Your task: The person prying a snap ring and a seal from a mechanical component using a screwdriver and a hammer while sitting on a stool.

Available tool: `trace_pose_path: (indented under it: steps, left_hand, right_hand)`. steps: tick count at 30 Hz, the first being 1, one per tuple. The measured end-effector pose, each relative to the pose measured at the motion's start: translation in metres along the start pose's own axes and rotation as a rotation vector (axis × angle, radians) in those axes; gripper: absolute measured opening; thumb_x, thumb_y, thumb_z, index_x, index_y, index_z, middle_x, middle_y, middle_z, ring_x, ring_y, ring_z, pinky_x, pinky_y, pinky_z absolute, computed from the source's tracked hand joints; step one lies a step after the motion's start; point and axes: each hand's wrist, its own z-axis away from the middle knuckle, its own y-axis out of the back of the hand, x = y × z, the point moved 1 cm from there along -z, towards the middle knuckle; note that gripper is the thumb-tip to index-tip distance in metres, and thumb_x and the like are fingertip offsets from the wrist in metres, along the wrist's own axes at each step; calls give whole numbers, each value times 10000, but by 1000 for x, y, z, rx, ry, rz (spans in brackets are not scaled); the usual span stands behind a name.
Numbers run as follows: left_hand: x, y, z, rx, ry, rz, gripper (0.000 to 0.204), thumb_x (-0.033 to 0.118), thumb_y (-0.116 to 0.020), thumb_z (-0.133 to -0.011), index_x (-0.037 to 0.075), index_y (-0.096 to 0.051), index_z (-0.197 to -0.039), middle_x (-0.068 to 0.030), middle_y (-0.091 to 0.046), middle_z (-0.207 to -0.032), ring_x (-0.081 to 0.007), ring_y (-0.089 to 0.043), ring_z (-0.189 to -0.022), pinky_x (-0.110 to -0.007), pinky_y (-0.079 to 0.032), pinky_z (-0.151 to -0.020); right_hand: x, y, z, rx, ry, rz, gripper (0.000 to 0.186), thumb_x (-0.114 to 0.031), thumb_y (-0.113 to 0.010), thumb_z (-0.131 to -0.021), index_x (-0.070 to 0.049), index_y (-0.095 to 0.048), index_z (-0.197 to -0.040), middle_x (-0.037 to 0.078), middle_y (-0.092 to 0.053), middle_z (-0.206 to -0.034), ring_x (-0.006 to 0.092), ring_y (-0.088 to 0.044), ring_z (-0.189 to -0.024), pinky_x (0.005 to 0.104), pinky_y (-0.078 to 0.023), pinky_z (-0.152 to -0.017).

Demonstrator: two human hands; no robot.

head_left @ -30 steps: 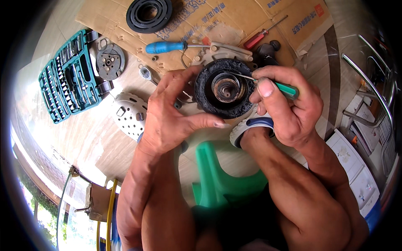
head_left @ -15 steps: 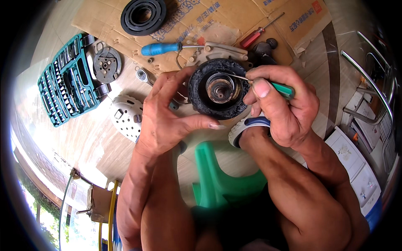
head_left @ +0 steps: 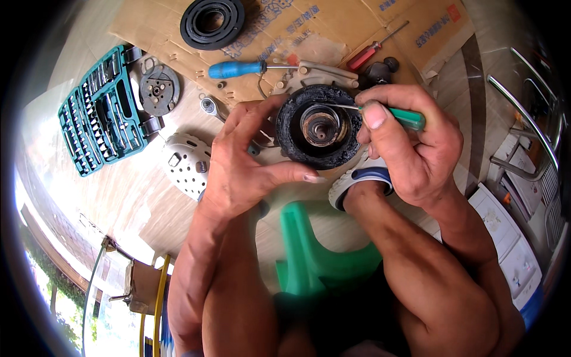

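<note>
A greasy black round machine part [head_left: 288,146] with a metal shaft [head_left: 322,132] at its centre faces up between my hands. My left hand [head_left: 241,157] wraps around its left side, thumb along the lower rim and fingers at the upper left. In my right hand [head_left: 410,143] is a small screwdriver [head_left: 407,118] with a green handle, pinched between thumb and fingers. Its thin blade reaches left over the black rim, and its tip lies by the upper edge of the central recess. Beyond the part, a grey metal casting [head_left: 315,76] shows, partly covered.
A cardboard sheet [head_left: 333,24] bears a black pulley [head_left: 212,22], a blue-handled screwdriver [head_left: 238,69] and a red-handled screwdriver [head_left: 364,56]. At left are a teal socket set [head_left: 107,113], a round metal plate [head_left: 159,90] and a ratchet [head_left: 209,106]. A green stool [head_left: 297,238] is below.
The green screwdriver has swung to a more level angle, its handle slightly higher. My left hand keeps its hold on the part. The whole view has shifted a little.
</note>
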Motion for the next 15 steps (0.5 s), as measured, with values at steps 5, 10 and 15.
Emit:
trace_pose_path:
  steps: [5, 10, 15]
  left_hand:
    - [-3, 1, 0, 6, -23, -3, 1049, 369, -1029, -502, 1, -614, -1392, -136, -651, -1206, -243, -671, -1045, -359, -564, -912]
    - [-6, 0, 1, 11, -23, 53, 1048, 378, -1027, -504, 3, -613, -1391, -138, -650, -1205, -247, -670, -1046, -361, -565, -912]
    - [-4, 0, 0, -3, -12, 39, 1043, 383, -1024, -512, 4, -612, -1392, -139, -646, -1209, -243, -667, -1054, -364, -565, -915]
  right_hand:
    - [-12, 0, -6, -83, 3, 112, 170, -122, -655, -1019, 33, -697, -1075, 49, -684, -736, 54, -596, -618, 222, -473, -553]
    - [-9, 3, -7, -118, 103, 140, 158, -111, -648, -1018, 27, -700, -1076, 52, -691, -739, 64, -625, -629, 224, -488, -571]
    - [-5, 3, -5, -87, 147, 147, 132, -94, -660, -992, 20, -697, -1047, 69, -704, -741, 90, -658, -627, 248, -509, -571]
